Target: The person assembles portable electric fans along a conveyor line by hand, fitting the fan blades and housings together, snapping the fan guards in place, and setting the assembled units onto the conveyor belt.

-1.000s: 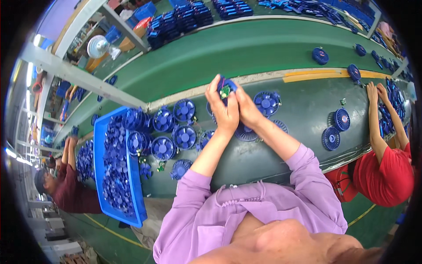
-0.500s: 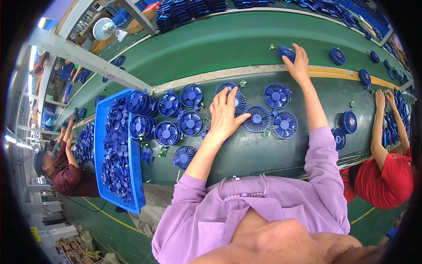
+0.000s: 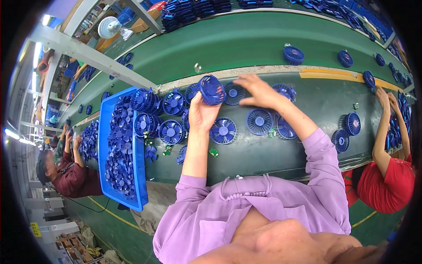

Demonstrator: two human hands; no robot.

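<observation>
In my left hand is a round blue fan housing, raised above the bench and tilted. The fingers wrap its underside and are partly hidden. My right hand, empty with its fingers apart, hovers just right of that housing. Close below it lies a round blue grille. Another grille rests nearer to me, with a fan housing partly covered by my right forearm. A fan housing with blades lies right of my left wrist. Several more bladed housings stand in rows to the left.
A blue bin of loose fan blades stands at the left. Beyond the bench runs a green conveyor belt carrying round fans. Small green circuit boards lie about. Co-workers sit at both sides, one in a red shirt.
My right hand has let go of the fan on the belt and come back left over the bench. My left hand has picked up a fan housing. The belt fans have shifted right.
</observation>
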